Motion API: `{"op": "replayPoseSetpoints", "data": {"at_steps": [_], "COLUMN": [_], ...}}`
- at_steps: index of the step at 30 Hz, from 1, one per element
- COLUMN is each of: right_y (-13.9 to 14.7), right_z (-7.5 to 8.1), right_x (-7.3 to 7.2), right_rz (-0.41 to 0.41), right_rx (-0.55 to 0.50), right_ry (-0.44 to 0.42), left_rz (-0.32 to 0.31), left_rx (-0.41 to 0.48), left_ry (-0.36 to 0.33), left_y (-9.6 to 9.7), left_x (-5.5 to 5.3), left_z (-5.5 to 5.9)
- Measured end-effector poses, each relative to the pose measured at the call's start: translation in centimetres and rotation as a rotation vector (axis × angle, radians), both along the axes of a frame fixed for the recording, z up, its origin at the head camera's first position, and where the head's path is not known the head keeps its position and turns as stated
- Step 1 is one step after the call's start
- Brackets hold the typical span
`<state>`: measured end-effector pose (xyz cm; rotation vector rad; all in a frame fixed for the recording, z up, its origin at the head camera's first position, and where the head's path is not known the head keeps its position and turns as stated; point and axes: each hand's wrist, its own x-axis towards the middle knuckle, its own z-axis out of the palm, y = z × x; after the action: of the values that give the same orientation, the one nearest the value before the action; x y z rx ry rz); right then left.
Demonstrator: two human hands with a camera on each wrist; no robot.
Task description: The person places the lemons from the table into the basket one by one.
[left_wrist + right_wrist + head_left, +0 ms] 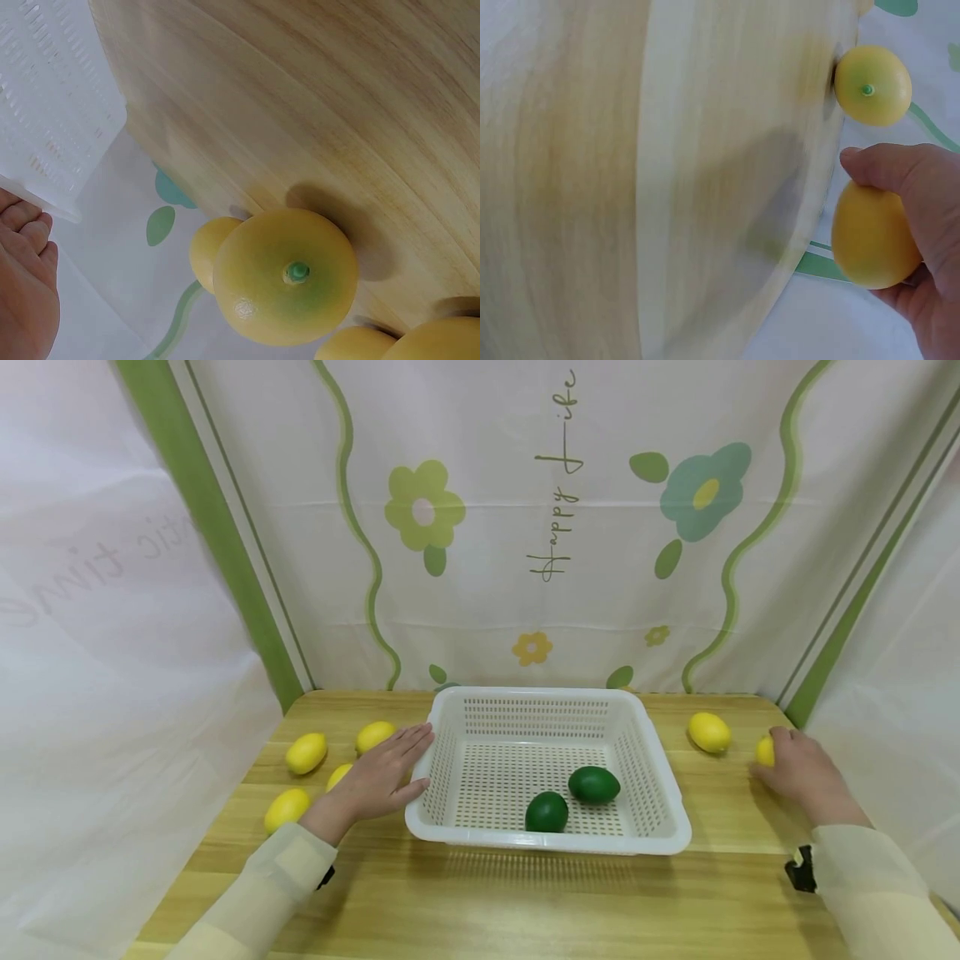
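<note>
1. The right hand [801, 770] is curling its fingers round a yellow lemon [764, 751] at the far right of the wooden table [525, 902]; in the right wrist view the thumb and palm are wrapping the fruit [874, 236], apparently so that it can be lifted cleanly.
2. A second lemon [708, 732] is lying just to the left of the held one, apart from the hand.
3. The white perforated basket [660, 777] is sitting at the table's middle, holding two green fruits [593, 784] side by side near its front wall.
4. The left hand [378, 777] is lying flat with fingers straight, fingertips pressing against the basket's left wall and gripping nothing, seemingly steadying it.
5. Four more lemons are resting on the left of the table, one [306, 752] farthest out and another [339, 774] partly hidden under the left hand.
</note>
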<state>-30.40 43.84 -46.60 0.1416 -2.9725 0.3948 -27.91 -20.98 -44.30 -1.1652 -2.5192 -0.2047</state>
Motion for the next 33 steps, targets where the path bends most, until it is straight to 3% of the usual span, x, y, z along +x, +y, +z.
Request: {"op": "replayPoseSetpoints", "data": {"at_steps": [7,13,20,33], "right_y": [-0.4,-0.5,-0.7,-0.7], "right_z": [-0.1,0.1,0.4,1.4], "right_x": [-0.1,0.0,0.1,0.4], "right_rz": [0.026,0.053,0.118,0.18], "right_rx": [0.017,0.082,0.16,0.218], "right_ry": [0.134,0.229,0.367,0.503], "left_rz": [0.003,-0.004,0.01,0.0], "left_rx": [0.002,0.01,-0.002,0.001], "left_ry": [-0.012,0.006,-0.023,0.001], "left_y": [0.0,0.0,-0.1,0.0], "left_x": [0.0,0.0,0.1,0.1], "left_z": [0.0,-0.1,0.1,0.1]}}
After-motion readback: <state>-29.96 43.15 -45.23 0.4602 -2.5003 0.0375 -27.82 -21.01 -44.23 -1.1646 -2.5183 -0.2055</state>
